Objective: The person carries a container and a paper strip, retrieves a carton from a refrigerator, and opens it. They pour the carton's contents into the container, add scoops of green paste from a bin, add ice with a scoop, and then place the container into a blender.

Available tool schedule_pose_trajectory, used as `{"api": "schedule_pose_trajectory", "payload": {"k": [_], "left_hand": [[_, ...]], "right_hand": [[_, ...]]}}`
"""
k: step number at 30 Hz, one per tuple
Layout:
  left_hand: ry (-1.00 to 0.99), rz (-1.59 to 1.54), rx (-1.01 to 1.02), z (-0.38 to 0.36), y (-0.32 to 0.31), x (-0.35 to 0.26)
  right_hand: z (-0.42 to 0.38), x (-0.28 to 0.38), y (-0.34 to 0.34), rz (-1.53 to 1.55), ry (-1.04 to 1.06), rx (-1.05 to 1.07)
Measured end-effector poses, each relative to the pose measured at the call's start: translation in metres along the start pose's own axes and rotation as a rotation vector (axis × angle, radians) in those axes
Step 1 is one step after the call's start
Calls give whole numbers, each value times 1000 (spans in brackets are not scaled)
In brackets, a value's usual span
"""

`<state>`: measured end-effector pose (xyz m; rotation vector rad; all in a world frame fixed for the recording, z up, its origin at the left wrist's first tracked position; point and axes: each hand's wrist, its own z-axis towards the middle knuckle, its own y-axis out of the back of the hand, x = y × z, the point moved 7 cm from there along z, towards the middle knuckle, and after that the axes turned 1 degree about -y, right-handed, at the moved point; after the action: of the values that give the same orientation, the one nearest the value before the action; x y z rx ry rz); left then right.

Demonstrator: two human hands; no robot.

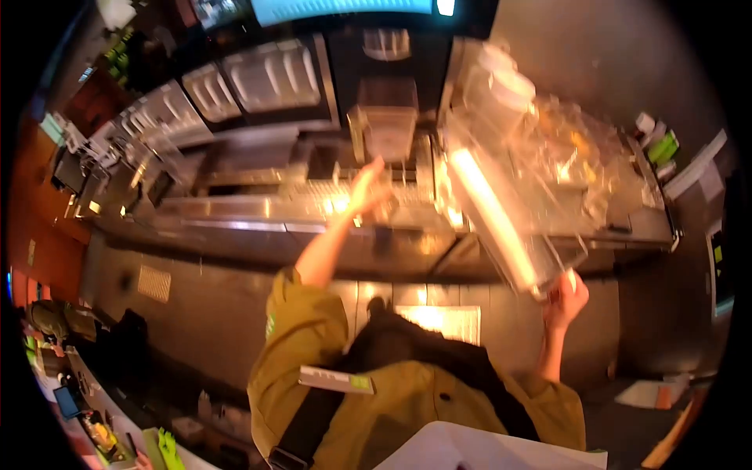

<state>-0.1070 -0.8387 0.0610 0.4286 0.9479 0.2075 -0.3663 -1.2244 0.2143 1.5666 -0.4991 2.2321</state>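
My right hand (569,299) is closed on the near corner of a long clear plastic container (501,215), which is tilted and catches a bright strip of light. My left hand (370,192) reaches over the metal counter (235,210), smeared by motion, with its fingers apart and nothing seen in it. Just beyond its fingertips stands a clear square bin (385,129); whether they touch it is unclear.
White lidded tubs (513,90) and clear plastic bags (580,149) lie at the right. Pale trays (274,76) line the back left. A lit screen (341,9) hangs at the top. A light mat (442,323) lies on the floor.
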Motion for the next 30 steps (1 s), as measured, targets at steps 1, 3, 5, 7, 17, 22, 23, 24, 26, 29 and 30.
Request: {"api": "schedule_pose_trajectory", "payload": {"k": [1,3,5,7,17,22,23,24,26,29,30], "left_hand": [[87,-151,-16,-3,-4,20],[52,19,-16,-4,3,17],[156,23,5,-4,6,15],[170,96,9,-2,10,8],[203,44,25,-12,14,8],[238,-1,19,-21,23,15],[233,9,7,-22,23,16],[226,21,-6,-21,25,14],[264,4,-14,-22,26,10],[317,-38,6,-27,29,13],[336,-56,19,-31,29,15]], "right_hand": [[3,-3,-1,4,-4,3],[4,-10,-7,25,-32,8],[5,-17,-12,43,-76,17],[7,-22,-17,47,-114,36],[9,-35,-35,33,-148,105],[12,-37,-41,31,-127,135],[12,-38,-41,27,-133,134],[13,-39,-41,24,-137,134],[14,-40,-42,23,-133,141],[16,-40,-45,31,-119,160],[17,-41,-44,35,-122,166]]}}
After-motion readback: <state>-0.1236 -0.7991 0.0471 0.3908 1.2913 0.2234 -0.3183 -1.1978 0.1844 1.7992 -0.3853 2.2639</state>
